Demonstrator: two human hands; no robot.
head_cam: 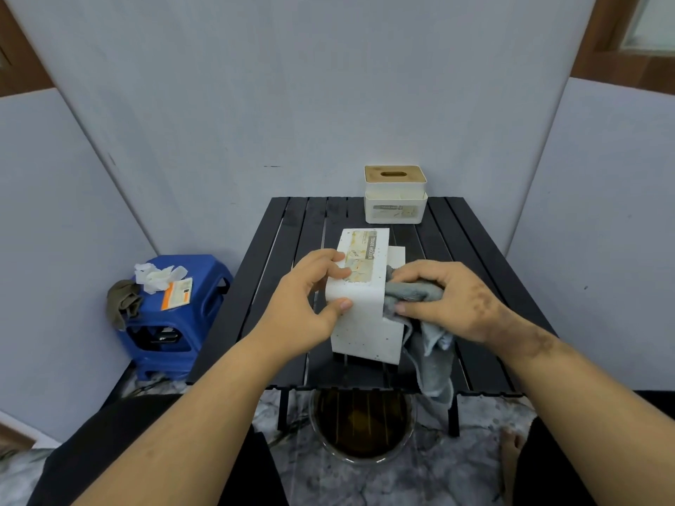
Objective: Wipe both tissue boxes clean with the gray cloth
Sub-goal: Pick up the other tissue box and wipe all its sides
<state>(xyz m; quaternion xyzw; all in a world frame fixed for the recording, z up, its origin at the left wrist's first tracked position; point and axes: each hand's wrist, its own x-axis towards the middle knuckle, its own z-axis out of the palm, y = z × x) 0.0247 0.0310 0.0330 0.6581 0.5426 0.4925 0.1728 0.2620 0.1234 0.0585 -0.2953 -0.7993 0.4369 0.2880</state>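
Two tissue boxes are in view, one gray cloth, two hands. The nearer tissue box (359,304), white and speckled with dark spots, is tipped over on the black slatted surface (471,242) so that its labelled face looks up. It sits directly between the hands.

The left hand (310,297) grips the box's left edge: its fingers curl over the labelled top face and the thumb presses the near side. The right hand (442,297) is bunched around the gray cloth (420,315), its fingers curled over the wad and pushing it against the box's right side, at the step where the box's body meets its wider part. The loose end of the cloth hangs below the right hand and trails past the near edge of the surface.

The second tissue box (395,197), white with a wooden slotted lid, stands upright well beyond both hands, at the far edge of the surface and slightly to the right-hand side; neither hand touches it.

One blue stool (179,319) stands on the floor out past the left hand, carrying crumpled white tissues (155,277), an orange-and-white packet (178,293) and an olive rag (122,301) draped over its corner. One round bucket (361,429) of dark liquid stands on the floor under the near edge of the surface, below the hands.
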